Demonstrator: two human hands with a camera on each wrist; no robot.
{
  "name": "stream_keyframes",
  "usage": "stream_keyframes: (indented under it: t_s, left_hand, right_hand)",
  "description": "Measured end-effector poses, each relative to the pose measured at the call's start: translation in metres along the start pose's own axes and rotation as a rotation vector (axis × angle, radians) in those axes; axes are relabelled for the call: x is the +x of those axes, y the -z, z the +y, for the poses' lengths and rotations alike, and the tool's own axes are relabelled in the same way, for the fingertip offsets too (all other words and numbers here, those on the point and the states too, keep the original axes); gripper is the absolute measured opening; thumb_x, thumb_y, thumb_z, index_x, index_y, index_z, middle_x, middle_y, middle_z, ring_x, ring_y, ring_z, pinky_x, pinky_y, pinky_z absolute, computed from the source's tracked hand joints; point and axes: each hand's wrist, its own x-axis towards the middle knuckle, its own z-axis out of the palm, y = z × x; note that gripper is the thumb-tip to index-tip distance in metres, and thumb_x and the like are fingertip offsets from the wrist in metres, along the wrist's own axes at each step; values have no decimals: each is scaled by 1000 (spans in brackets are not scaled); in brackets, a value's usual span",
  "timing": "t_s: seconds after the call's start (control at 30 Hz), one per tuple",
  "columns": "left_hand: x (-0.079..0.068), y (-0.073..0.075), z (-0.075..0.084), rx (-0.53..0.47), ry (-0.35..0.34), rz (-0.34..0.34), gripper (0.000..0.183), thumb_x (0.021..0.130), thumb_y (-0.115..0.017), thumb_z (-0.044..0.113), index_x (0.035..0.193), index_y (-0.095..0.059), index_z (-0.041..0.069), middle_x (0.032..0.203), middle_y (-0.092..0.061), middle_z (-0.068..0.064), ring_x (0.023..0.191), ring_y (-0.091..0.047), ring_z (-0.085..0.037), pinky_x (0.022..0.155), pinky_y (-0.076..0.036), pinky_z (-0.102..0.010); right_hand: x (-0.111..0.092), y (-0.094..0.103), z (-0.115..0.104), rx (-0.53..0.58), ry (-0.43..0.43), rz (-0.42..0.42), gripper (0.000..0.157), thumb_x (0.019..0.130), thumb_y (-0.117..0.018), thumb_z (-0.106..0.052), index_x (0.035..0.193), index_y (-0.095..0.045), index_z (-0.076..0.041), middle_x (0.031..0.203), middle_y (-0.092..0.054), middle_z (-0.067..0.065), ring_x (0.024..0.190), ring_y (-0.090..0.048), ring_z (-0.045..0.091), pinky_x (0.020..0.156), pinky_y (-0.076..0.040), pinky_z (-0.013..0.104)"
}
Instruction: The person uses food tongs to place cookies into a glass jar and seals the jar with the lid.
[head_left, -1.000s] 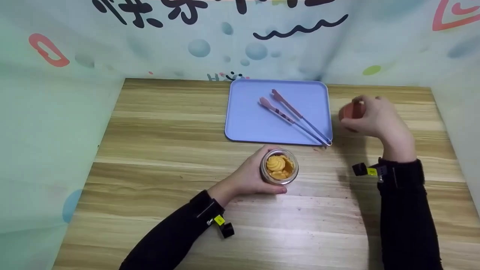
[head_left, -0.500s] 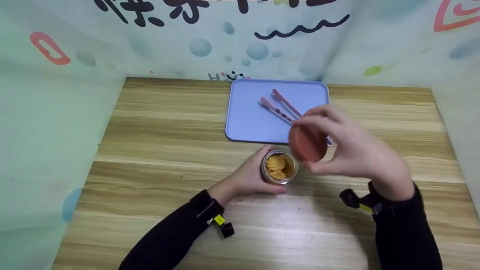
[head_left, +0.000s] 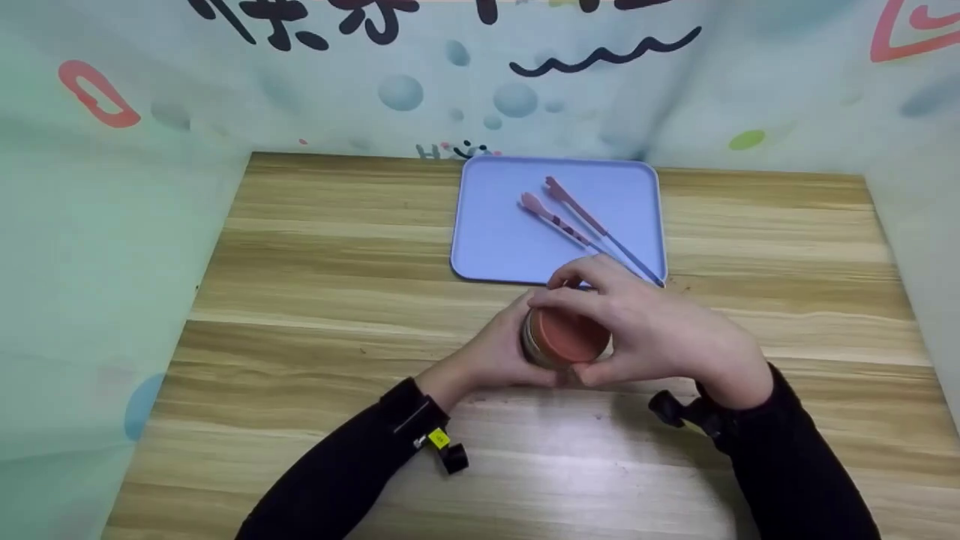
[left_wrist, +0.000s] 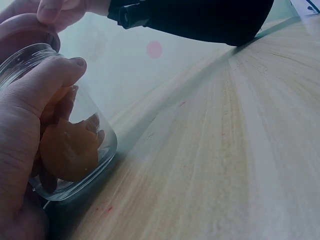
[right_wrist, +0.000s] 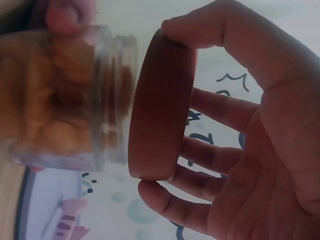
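Note:
My left hand [head_left: 499,345] grips a clear glass jar [left_wrist: 95,170] around its side. Piped yellow-orange cookies [right_wrist: 55,100] fill much of the jar. By its edge, my right hand [head_left: 652,330] holds a reddish-brown round lid [head_left: 574,335], thumb on one side and fingers on the other. The lid sits right over the jar mouth; in the right wrist view a narrow gap shows between the lid and the threaded glass rim [right_wrist: 117,95]. From the head view, the lid hides the jar's opening.
Behind the hands, a lavender tray [head_left: 487,225] lies on the wood-grain table [head_left: 337,300]. Pink-handled tongs [head_left: 559,221] rest across it, their lower end partly behind the right hand. A printed cloth [head_left: 322,97] hangs along the back and sides.
My right hand has carried the lid from right of the tray leftward and down to the jar mouth, turning it flat over the opening. My left hand and the jar have stayed put.

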Motion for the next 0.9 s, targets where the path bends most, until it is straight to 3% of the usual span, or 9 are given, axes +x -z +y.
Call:
stream_keyframes:
  t_s: [0.07,0.2,0.43,0.57,0.73,0.9]
  left_hand:
    - [0,0,2,-9,-7,1,99,64,-91,7,147,-39,12,141,-53,-5,127,-53,-20,111,-43,-37]
    - [1,1,-2,1,-24,0,104,63,-93,15,151,-37,19,143,-52,0,128,-52,-17,112,-41,-36]
    - [-5,5,32,-6,0,-18,101,66,-91,7,151,-37,12,140,-54,-3,126,-54,-15,111,-42,-35]
    - [-4,6,32,-12,-18,-22,102,68,-91,9,153,-34,12,141,-53,-4,127,-53,-17,111,-42,-36]
    - [-4,6,31,24,-23,-17,102,66,-90,9,151,-35,8,142,-53,-5,128,-52,-16,113,-40,-34]
    - [-2,2,9,60,-11,-1,105,67,-92,13,153,-32,14,145,-49,-4,130,-50,-17,113,-41,-35]
  right_hand:
    - [2,-3,1,9,6,-11,73,74,-85,-33,140,-59,-19,132,-52,5,122,-47,17,96,-47,35]
    - [5,-8,2,14,-24,-40,75,74,-85,-33,142,-57,-18,132,-52,2,122,-47,16,97,-46,34]
    - [6,-11,4,12,-38,-75,80,74,-85,-35,145,-53,-16,137,-52,-2,127,-45,16,104,-43,36]
    - [7,-10,5,22,-32,-88,77,74,-85,-35,143,-55,-17,140,-52,-4,131,-44,16,108,-41,37]
    - [7,-12,4,6,-67,-66,77,73,-84,-38,141,-57,-16,132,-54,0,124,-48,17,100,-46,36]
    - [9,-17,1,-72,-144,-3,75,73,-85,-51,132,-61,-11,117,-56,5,106,-54,20,89,-51,35]
